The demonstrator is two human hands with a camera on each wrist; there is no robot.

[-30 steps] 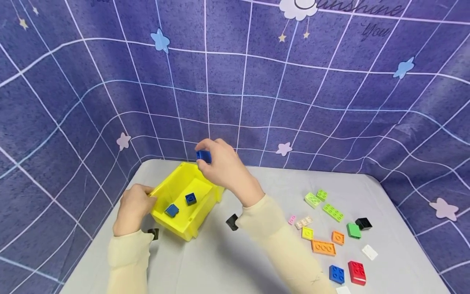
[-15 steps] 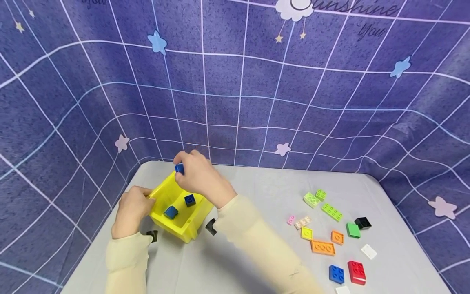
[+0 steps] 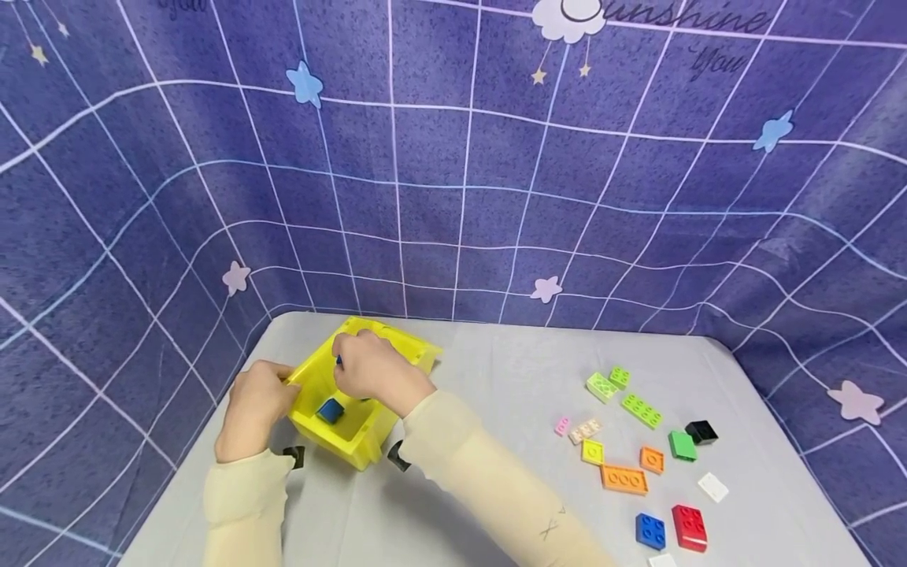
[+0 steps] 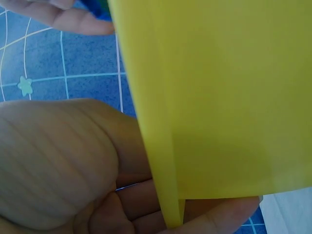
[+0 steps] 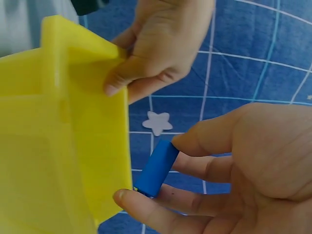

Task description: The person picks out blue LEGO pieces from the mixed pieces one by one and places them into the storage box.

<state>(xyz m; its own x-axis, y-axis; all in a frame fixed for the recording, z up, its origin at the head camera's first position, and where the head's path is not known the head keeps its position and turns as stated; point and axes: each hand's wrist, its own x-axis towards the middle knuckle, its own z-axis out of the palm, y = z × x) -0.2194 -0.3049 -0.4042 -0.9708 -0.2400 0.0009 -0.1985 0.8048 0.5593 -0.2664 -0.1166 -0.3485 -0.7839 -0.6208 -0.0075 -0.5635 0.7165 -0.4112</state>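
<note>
A yellow plastic bin stands tilted at the table's left. My left hand grips its near-left rim, thumb inside and fingers outside, as the right wrist view shows. My right hand is over the bin's opening, pinching a blue toy brick between thumb and fingers. From the head, only a sliver of that brick shows beside the fingers. Inside the bin lies another blue brick; a darker one is mostly hidden beneath my right hand. The bin wall fills much of the left wrist view.
Loose bricks lie spread at the table's right: lime ones, an orange one, a green one, a black one, a red one and a blue one. A patterned blue curtain hangs behind.
My right hand has moved left, then down to the bin's opening, still holding the blue brick. My left hand has stayed on the rim.
</note>
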